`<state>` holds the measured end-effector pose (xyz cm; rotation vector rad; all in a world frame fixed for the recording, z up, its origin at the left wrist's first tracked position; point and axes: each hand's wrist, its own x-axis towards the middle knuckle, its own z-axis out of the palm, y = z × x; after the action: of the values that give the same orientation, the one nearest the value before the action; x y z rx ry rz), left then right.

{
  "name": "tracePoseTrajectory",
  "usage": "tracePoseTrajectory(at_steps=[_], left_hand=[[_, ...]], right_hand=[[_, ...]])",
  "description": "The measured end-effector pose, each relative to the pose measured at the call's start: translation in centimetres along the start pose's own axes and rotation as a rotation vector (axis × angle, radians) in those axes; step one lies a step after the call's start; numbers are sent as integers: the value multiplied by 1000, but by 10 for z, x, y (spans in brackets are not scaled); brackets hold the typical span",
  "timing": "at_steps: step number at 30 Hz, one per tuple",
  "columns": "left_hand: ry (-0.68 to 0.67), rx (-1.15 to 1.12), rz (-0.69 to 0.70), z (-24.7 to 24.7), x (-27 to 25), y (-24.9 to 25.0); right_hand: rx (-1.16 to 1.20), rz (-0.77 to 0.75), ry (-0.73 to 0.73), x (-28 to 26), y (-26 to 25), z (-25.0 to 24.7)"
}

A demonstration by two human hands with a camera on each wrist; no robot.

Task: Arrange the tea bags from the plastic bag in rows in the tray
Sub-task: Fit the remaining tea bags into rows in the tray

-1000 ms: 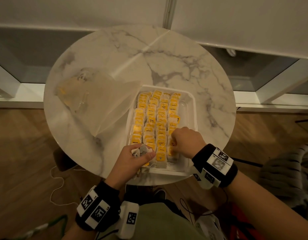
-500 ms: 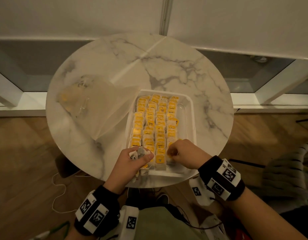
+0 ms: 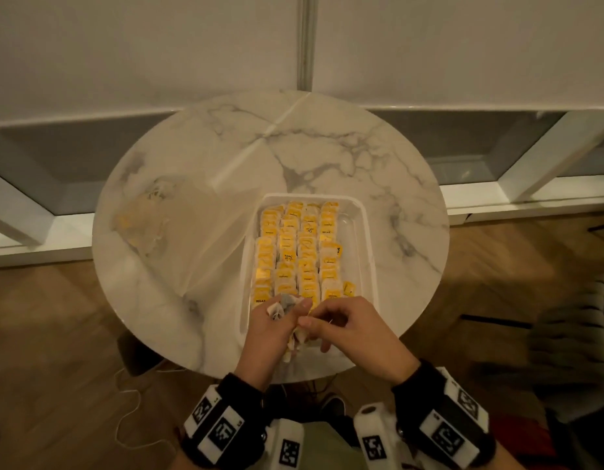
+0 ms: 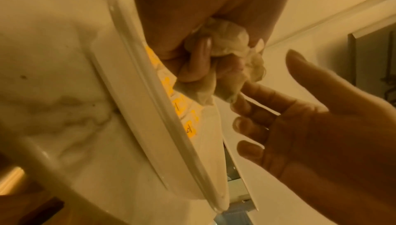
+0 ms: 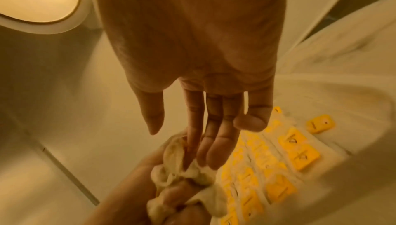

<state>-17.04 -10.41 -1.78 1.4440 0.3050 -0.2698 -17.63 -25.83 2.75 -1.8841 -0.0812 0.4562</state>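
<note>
The left hand (image 3: 271, 329) is gripping a bunch of tea bags (image 4: 225, 42); the right hand (image 3: 348, 329), fingers apart, is reaching in. Best to pinch a single bag, keeping the tray (image 3: 370, 239) rows undisturbed.

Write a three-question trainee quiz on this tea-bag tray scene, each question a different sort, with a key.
1. True or false: the left hand grips a bunch of loose tea bags.
2. Multiple choice: the plastic bag lies (A) inside the tray, (B) on the table to the left of the tray, (C) on the floor.
3. Fill in: the right hand reaches with straight fingers toward the ____ hand's bunch.

Key: 1 true. 2 B; the bag rests on the marble table beside the tray. 3 left.
</note>
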Motion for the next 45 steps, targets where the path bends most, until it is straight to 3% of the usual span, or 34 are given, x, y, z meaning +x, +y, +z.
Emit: tracePoseTrajectory(at_steps=[5,14,22,28,37,45], left_hand=[[-42,6,14,11,3,5],[-71,10,66,20,1,11],[-41,15,99,20,2,20],[-82,-74,-12,23,11,20],[-89,-48,7,29,17,25],[-43,-139,-79,27,20,21]], right_hand=[[197,62,106,4,6,-5],[328,179,127,11,10,-13],[410,125,125,18,11,-15],[393,60,178,28,14,-15],[475,37,185,35,13,-15],[413,27,210,39,7,-36]])
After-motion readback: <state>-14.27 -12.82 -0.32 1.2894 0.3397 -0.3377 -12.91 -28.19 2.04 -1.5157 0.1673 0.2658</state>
